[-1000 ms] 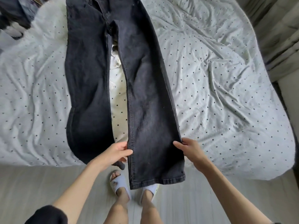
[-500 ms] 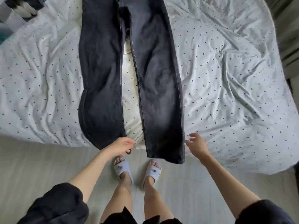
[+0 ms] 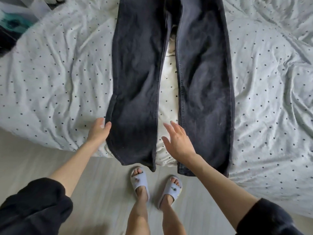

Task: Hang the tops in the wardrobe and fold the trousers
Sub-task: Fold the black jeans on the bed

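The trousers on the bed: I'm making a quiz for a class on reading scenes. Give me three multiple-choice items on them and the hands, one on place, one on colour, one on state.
1. Where do the leg ends of the trousers lie?
A. Over the bed's near edge
B. On a chair
C. Inside a wardrobe

2. What colour are the trousers?
A. White
B. Red
C. Dark grey-black

3. How is the right hand?
A. Fist on a hanger
B. Fingers spread, gripping nothing
C. Out of view

Key: 1 A, the hems hang past the dotted bedsheet toward the floor; 2 C, the denim is dark; 3 B, its fingers are straight over the gap between the legs, while the left hand touches the outer edge.
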The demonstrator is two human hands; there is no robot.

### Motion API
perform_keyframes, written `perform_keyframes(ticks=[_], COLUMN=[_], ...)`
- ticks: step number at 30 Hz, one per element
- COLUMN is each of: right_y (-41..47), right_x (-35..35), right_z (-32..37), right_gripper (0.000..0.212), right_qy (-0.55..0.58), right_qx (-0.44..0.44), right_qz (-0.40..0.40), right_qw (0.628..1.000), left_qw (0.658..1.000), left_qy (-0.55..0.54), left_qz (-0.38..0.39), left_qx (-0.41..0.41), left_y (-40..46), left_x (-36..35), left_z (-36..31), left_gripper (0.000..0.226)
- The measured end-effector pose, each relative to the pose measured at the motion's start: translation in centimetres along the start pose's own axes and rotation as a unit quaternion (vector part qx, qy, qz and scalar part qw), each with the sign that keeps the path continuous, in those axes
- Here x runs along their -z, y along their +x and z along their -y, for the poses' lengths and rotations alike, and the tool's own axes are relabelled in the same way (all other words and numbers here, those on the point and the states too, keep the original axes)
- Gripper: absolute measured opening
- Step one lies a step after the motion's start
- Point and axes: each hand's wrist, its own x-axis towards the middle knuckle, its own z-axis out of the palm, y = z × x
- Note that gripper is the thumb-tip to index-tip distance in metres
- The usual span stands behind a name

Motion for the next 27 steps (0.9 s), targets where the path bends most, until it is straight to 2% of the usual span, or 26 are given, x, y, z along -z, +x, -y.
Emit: perform_keyframes(ticks=[2, 6, 9, 12, 15, 20, 23, 27], right_y=[1.6, 5.0, 6.4, 6.4, 6.1, 5.0, 3.5, 1.2], right_x=[-0.6, -2.8, -3.2, -3.1, -2.2, 0.9, 3.7, 7.6], right_z=[1.9, 4.6, 4.8, 4.7, 4.6, 4.0, 2.6, -1.4], right_gripper=[0.052, 0.054, 0.055, 0.051, 0.047, 0.043, 0.034, 0.026], right_qy=[-0.012, -0.066, -0.067, -0.036, 0.027, 0.184, 0.304, 0.435], right_qx=[0.032, 0.079, 0.048, 0.023, -0.010, -0.044, -0.074, -0.112], right_qz=[0.011, 0.050, 0.068, 0.080, 0.103, 0.034, -0.011, -0.059], right_qw=[0.999, 0.993, 0.994, 0.996, 0.994, 0.981, 0.950, 0.892], left_qw=[0.999, 0.996, 0.993, 0.985, 0.977, 0.957, 0.946, 0.923], left_qy=[-0.033, -0.086, -0.078, -0.108, -0.105, -0.110, -0.110, -0.147], left_qz=[0.006, 0.018, 0.092, 0.131, 0.184, 0.266, 0.299, 0.347], left_qx=[-0.001, -0.008, -0.018, 0.018, 0.016, -0.032, -0.066, -0.083], left_y=[2.1, 5.2, 6.1, 6.8, 6.3, 2.3, -0.6, -4.8], left_x=[0.6, 1.1, 1.2, 2.4, 3.5, 4.7, 3.5, -1.1], left_z=[-0.1, -0.2, -1.2, -2.6, -3.9, -8.8, -13.0, -19.0], left_gripper=[0.035, 0.041, 0.042, 0.039, 0.027, 0.028, 0.022, 0.027])
